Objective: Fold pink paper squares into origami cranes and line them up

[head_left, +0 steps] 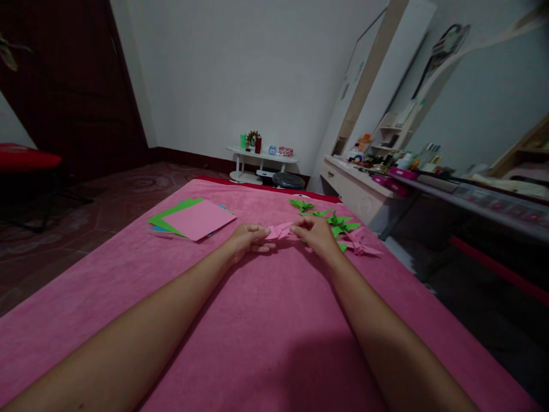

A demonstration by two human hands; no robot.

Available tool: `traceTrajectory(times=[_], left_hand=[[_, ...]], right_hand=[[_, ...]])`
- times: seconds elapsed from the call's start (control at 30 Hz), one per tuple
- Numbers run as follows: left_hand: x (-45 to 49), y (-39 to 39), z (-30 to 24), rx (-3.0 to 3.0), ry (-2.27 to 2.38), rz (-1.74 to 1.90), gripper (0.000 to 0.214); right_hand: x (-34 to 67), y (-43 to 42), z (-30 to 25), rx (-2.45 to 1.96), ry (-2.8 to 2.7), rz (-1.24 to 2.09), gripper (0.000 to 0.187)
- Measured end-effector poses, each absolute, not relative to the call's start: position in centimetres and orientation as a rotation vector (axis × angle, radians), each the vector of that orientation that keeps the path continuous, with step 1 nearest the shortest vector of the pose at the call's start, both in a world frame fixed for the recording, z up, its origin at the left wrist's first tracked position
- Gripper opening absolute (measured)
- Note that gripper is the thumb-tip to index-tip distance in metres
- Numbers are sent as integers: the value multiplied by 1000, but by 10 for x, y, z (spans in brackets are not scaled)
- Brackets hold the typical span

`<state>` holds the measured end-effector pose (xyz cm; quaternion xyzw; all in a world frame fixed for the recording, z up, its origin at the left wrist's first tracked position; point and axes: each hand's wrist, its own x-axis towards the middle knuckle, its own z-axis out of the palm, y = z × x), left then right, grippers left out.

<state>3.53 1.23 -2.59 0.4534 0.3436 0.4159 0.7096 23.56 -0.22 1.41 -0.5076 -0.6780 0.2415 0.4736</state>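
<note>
Between my two hands is a small piece of folded pink paper (279,230), held just over the pink cloth. My left hand (249,239) pinches its left end between thumb and fingers. The right end is pinched by my right hand (315,232). Just beyond and beside my right hand lie several green folded paper figures (341,222) with pointed tips. A pink folded paper figure (360,245) rests to the right of that hand. Farther left is a loose stack of square paper sheets (199,219), pink on top, with green and blue edges showing.
The pink cloth (274,320) covers the wide surface under my arms. Beyond it stands a low white table (261,154) with small items. On the right is a dressing table (360,186) crowded with bottles and boxes. A red seat (28,158) is at far left.
</note>
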Motion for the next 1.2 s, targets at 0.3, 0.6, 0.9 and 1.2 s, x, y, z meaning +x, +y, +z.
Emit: traceTrajectory(times=[0.3,0.6,0.9,1.2], left_hand=[[35,8,-22,990,745,886,18],[38,5,-15,851,693,884,14],[38,1,-11,588,550,848,18],[43,-4,-10,819,690,779,17]], right_hand=[[238,-5,22,-1227,-1745,621,8],[240,-6,26,-1154,-1896,331,5],[230,-21,36,-981,-1956,1,9],[224,-26,42,-1130,-1966,190,9]])
